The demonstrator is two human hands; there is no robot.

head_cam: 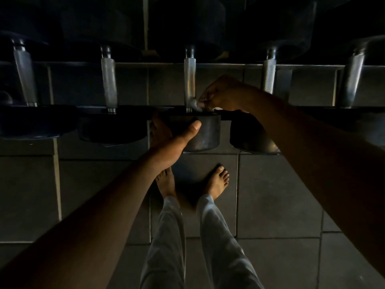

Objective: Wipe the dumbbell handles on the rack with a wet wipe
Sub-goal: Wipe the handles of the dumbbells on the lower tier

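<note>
Several dumbbells lie side by side on a dark rack point(158, 64), their knurled silver handles pointing toward me. My right hand point(224, 94) pinches a white wet wipe point(196, 105) against the near end of the middle handle point(189, 80). My left hand point(173, 140) grips the near black weight head point(205, 132) of that same dumbbell, thumb across its front face, fingers hidden under it. Other handles stand at the left point(108, 80) and right point(269, 76).
The scene is dim. Black weight heads point(112, 130) overhang the rack's front edge. More dark weights fill the upper tier point(187, 24). My bare feet point(216, 182) stand on grey floor tiles just below the rack.
</note>
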